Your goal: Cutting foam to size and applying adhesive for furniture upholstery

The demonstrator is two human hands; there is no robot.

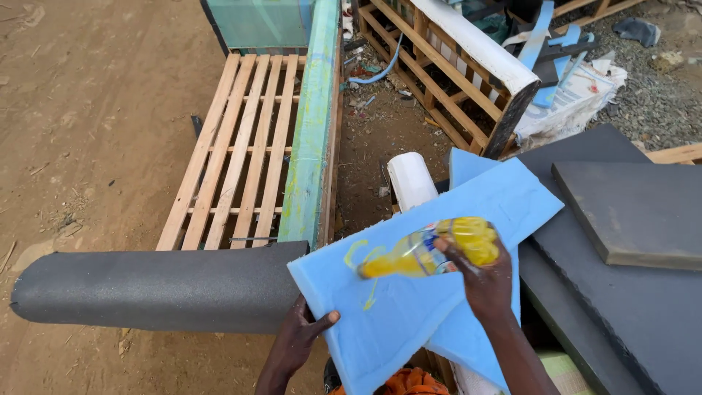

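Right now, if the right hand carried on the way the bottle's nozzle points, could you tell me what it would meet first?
Probably the blue foam sheet: the right hand tips the yellow bottle down-left, nozzle just above its yellow-streaked surface. Depth is hard to judge.

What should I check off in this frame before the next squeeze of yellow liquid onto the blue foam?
1. Right hand grips the clear plastic bottle of yellow liquid: ok.
2. Bottle tipped with its nozzle over the blue foam sheet: ok.
3. Left hand steadies the sheet's lower edge: ok.
4. Yellow lines stay on the sheet: ok.
5. Liquid left in the bottle: ok, it looks largely full.
6. Sheet's support underneath: cannot tell.
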